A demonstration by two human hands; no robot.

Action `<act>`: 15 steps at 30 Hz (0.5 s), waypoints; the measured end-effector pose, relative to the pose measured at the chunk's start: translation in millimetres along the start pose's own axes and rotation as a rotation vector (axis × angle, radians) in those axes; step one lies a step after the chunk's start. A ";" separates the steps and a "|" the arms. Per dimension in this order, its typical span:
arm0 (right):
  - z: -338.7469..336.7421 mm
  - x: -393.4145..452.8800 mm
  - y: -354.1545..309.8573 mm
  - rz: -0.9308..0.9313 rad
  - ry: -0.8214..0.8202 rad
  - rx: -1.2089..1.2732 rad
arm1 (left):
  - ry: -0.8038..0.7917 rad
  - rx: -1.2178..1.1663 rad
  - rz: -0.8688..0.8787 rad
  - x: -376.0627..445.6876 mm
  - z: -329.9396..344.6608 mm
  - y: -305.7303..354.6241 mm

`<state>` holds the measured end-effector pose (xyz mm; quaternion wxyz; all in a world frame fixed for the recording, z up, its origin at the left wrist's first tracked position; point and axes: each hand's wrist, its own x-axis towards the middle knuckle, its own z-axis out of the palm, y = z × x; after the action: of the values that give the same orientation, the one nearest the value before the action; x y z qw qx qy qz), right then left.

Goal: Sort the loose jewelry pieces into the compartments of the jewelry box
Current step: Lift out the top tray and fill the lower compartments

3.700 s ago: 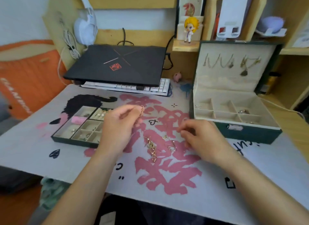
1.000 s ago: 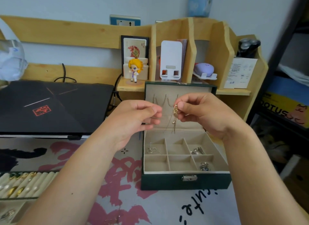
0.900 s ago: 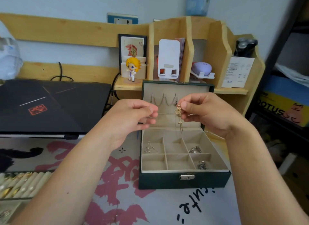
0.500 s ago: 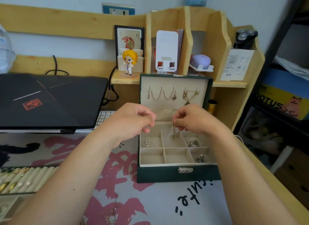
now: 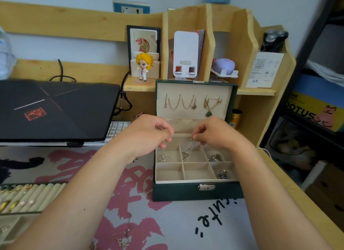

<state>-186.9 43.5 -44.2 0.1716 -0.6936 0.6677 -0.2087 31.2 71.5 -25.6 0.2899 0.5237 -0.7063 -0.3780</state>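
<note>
— Dangling from the right hand (image 5: 214,133), which pinches its top end, is a thin gold chain piece with small links (image 5: 188,150); its lower end already touches the floor of the middle back compartment of the dark green jewelry box with beige lining (image 5: 195,193).

— And the left hand (image 5: 147,132)?

— Fingers curled just beside the right one, over the box's back left corner. Whether it grips the chain's other end or nothing, I cannot tell.

— How far along would you say?

— Partway, I judge. Below the hands, three other compartments hold silver pieces, and two front ones look bare. Necklaces hang from hooks in the open lid (image 5: 193,93) beyond the knuckles. Loose pieces (image 5: 123,238) lie on the pink-and-white printed desk mat (image 5: 186,227) near the left forearm, unsorted.

— Anything in the way?

— Not really. A beige ring tray (image 5: 28,195) sits well left of the left arm, a closed black laptop (image 5: 55,108) beyond it. The dividers are low; the chain could drape over one.
</note>
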 end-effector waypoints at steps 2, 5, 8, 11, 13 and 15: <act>-6.7 -1.8 1.0 0.002 0.000 0.000 | -0.003 -0.001 -0.003 -0.5 -0.1 0.0; -14.8 -2.9 3.8 0.019 -0.020 -0.021 | -0.005 -0.004 -0.007 -0.8 -0.5 -0.1; -13.1 -2.6 6.0 0.030 -0.018 -0.039 | -0.007 0.003 -0.008 -0.9 -0.5 -0.1; -0.5 0.1 8.2 0.059 -0.054 -0.071 | -0.010 0.009 -0.013 -1.7 0.2 0.0; 7.4 2.7 10.3 0.086 -0.068 -0.090 | -0.008 0.010 -0.014 -2.1 0.0 0.3; 12.1 4.8 12.3 0.102 -0.070 -0.104 | -0.006 0.010 -0.016 -2.1 -0.6 0.6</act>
<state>-191.0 37.6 -60.7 0.1686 -0.6737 0.7057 -0.1404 32.0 73.5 -24.7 0.2822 0.5295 -0.7049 -0.3783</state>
